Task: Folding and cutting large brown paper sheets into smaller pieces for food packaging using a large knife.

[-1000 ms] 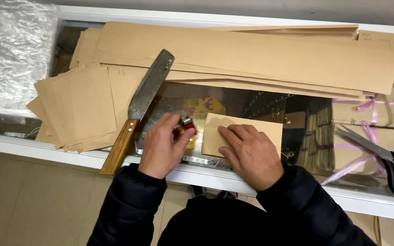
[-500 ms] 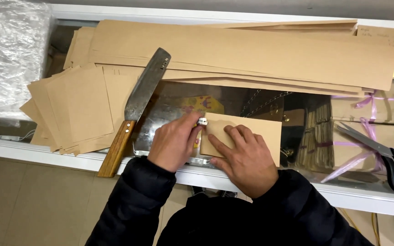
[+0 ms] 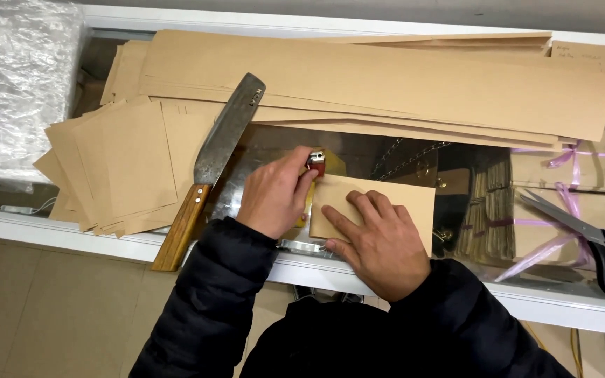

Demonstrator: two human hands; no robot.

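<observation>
Glass counter [image 3: 267, 157]; left hand [image 3: 274, 192] grips red lighter [image 3: 316, 162]; right hand [image 3: 376, 241] flat on envelope [image 3: 414, 203].

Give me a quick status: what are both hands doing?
Left hand grips small red tool at folded brown paper's corner. Right hand presses paper flat. Big knife lies left, apart.

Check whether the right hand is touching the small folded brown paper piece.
Touching. The head view shows the right hand lying flat on the folded brown paper piece, fingers pressed on its surface.
</observation>
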